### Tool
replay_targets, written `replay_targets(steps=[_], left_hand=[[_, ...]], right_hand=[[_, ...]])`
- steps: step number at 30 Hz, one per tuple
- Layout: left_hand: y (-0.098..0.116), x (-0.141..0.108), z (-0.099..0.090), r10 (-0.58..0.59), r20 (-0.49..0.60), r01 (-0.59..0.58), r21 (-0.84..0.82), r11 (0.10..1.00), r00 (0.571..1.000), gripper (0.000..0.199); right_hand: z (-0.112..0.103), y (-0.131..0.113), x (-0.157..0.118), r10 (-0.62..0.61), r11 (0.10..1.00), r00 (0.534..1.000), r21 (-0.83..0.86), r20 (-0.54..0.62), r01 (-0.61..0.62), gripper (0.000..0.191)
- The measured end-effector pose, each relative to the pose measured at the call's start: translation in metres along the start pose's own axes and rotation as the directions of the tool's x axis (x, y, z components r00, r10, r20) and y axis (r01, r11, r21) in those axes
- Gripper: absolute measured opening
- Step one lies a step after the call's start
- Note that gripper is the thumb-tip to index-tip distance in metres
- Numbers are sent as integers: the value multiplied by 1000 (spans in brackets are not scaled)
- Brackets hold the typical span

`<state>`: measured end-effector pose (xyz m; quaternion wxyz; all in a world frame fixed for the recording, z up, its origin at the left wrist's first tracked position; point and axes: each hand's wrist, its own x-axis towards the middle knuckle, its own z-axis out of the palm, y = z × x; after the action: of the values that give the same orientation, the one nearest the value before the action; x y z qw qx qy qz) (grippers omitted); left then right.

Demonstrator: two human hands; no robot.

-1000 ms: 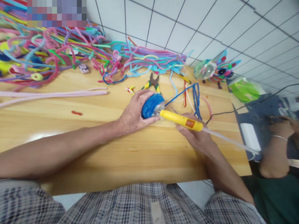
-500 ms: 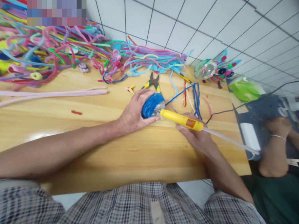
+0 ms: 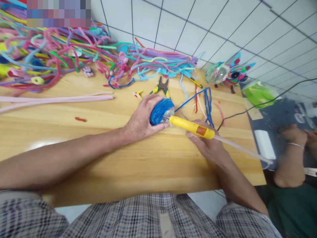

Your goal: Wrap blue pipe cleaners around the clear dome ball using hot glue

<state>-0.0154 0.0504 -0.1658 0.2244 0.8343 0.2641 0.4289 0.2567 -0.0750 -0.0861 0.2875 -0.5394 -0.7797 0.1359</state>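
Observation:
My left hand (image 3: 142, 117) is closed around a clear rounded piece wrapped with blue pipe cleaner (image 3: 160, 110), its thumb along the near side. The right end of that piece is bare and see-through. In my right hand (image 3: 208, 140) is a yellow hot glue gun (image 3: 192, 126), a clear glue stick (image 3: 242, 147) trailing from its back. Its metal nozzle touches or nearly touches the blue wrapping by the bare end. A loose blue strand (image 3: 208, 105) runs from the piece and lies folded to the right.
Pliers (image 3: 163, 86) lie just beyond my left hand. Heaped pipe cleaners (image 3: 49, 59) and a bundle (image 3: 165, 62) line the far side. A colourful animal figure (image 3: 229, 72) stands at the back right. A black cord (image 3: 234, 114) crosses the right edge, near another person's arm (image 3: 292, 158).
Hardly anything differs. The glue gun and my right hand have shifted very slightly left, and my left hand still holds the blue-wrapped piece.

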Motion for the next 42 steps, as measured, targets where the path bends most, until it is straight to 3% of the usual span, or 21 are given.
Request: replay_targets(steps=[23,29,42], left_hand=[[2,1,0,-48,34,48,15,999,998,99],[2,2,0,-44,39,43,26,999,998,98],[2,1,1,-26,11,26,16,1000,1000,98]], right_hand=[[0,2,-1,60,998,998,32,15,-61,13],[0,2,-2,-7,1000,1000,1,-21,7,10],[1,3,-3,-21,999,999,-39,-38,19,10]])
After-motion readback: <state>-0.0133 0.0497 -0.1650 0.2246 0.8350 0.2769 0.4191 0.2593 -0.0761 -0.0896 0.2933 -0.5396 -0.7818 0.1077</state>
